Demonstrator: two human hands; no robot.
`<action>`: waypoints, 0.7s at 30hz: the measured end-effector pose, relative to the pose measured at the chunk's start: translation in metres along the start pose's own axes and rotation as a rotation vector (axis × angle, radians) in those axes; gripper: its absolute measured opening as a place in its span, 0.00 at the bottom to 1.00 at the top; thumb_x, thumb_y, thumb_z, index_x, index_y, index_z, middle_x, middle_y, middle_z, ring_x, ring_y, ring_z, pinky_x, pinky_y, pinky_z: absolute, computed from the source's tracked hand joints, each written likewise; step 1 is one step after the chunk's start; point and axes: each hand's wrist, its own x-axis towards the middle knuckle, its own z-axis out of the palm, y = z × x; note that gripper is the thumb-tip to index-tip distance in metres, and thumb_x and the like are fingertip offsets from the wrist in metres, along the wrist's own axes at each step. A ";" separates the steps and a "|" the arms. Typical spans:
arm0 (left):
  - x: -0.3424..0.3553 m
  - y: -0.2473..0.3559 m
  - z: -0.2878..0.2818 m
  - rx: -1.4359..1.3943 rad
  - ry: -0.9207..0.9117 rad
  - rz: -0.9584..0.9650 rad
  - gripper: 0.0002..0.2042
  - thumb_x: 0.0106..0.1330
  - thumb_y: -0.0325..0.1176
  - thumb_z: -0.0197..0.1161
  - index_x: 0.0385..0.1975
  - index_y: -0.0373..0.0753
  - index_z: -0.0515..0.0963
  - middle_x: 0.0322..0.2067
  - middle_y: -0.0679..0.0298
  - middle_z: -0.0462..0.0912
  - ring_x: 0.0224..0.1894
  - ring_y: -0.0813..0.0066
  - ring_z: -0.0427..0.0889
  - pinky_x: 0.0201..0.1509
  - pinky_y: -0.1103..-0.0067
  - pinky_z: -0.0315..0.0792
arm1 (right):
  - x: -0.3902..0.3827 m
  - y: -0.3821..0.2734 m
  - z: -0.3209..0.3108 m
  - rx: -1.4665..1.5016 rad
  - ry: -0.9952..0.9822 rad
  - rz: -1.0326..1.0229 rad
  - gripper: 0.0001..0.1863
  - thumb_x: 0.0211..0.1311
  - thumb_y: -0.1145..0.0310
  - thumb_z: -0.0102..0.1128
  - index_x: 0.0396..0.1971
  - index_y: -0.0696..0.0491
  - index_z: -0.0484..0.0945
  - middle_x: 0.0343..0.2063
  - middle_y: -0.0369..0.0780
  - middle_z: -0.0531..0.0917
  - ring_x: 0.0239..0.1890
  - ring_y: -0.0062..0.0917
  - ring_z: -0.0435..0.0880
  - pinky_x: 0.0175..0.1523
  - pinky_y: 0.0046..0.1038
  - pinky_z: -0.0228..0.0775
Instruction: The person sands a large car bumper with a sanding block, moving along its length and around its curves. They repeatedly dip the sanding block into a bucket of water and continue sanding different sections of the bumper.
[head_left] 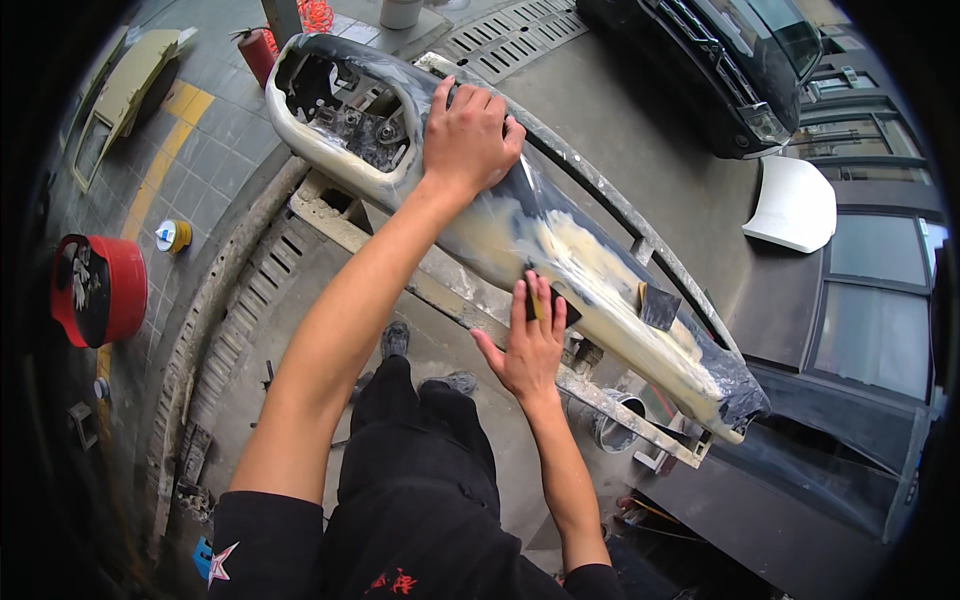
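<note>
A car bumper lies slantwise in front of me, dark with cream filler smeared and sanded over it. My left hand rests on its upper part, beside the large oval opening, with fingers spread and nothing held. Lower down, my right hand presses a dark sheet of sandpaper with a yellow edge against the bumper's near edge; the fingers lie over it and hide most of it. A second dark piece with a yellow edge sits on the bumper, to the right of that hand.
A dusty metal stand carries the bumper. A metal bucket stands under its right end. To the left are a red tub, a small yellow can and a fire extinguisher. A dark car and a white panel are at right.
</note>
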 end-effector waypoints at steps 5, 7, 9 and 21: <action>0.001 0.002 0.000 0.024 -0.002 -0.014 0.12 0.64 0.41 0.58 0.31 0.41 0.85 0.38 0.63 0.87 0.51 0.66 0.83 0.77 0.63 0.59 | -0.016 -0.012 0.004 -0.015 0.160 0.252 0.54 0.64 0.37 0.65 0.75 0.64 0.59 0.78 0.51 0.58 0.82 0.44 0.51 0.81 0.52 0.38; 0.001 0.005 0.003 0.019 -0.001 -0.002 0.12 0.64 0.41 0.58 0.31 0.41 0.85 0.37 0.62 0.87 0.50 0.66 0.83 0.77 0.62 0.60 | 0.031 -0.033 -0.007 0.063 0.100 0.167 0.55 0.63 0.35 0.65 0.75 0.64 0.60 0.78 0.51 0.60 0.82 0.44 0.53 0.81 0.51 0.40; 0.003 0.005 0.003 -0.012 0.027 0.020 0.13 0.63 0.41 0.59 0.29 0.40 0.85 0.37 0.62 0.87 0.49 0.65 0.83 0.76 0.62 0.60 | 0.032 -0.021 -0.015 0.065 0.059 0.096 0.54 0.62 0.35 0.65 0.74 0.64 0.62 0.76 0.51 0.63 0.81 0.44 0.55 0.80 0.51 0.43; 0.001 0.003 -0.001 0.007 0.024 0.002 0.11 0.64 0.40 0.59 0.30 0.41 0.84 0.37 0.62 0.86 0.50 0.67 0.83 0.76 0.63 0.61 | 0.042 -0.025 -0.014 0.037 0.075 0.087 0.50 0.65 0.38 0.64 0.74 0.61 0.63 0.77 0.47 0.63 0.81 0.39 0.55 0.82 0.53 0.38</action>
